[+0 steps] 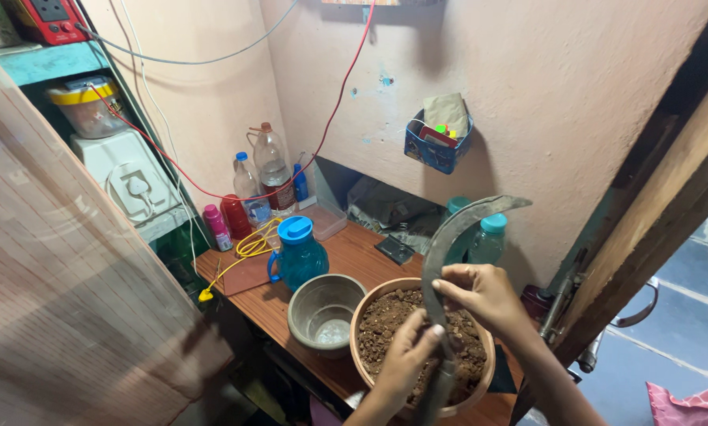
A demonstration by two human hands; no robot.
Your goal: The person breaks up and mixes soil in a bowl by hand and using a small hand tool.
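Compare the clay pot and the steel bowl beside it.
The pot is terracotta-coloured and full of brown lumpy soil; the bowl is grey metal and holds only a little water. The pot is wider. Both hands work over the pot; none touch the bowl. Both are round, upright, open-topped, side by side on the wooden table.

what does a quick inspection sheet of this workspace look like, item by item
surface: brown wooden table, crowded, in a narrow corner.
job's things: curved sickle held blade up over a clay pot of soil.
clutter: grey bowl beside the pot, blue jug, plastic bottles at the back, teal-capped bottle.
grippers: left hand grips the sickle low near its handle; right hand pinches the blade higher up.
cables: red wire runs down the wall; yellow cord coiled on the table.
surroundings: pink walls, blue wall pocket, shelves at left, wooden door frame at right.
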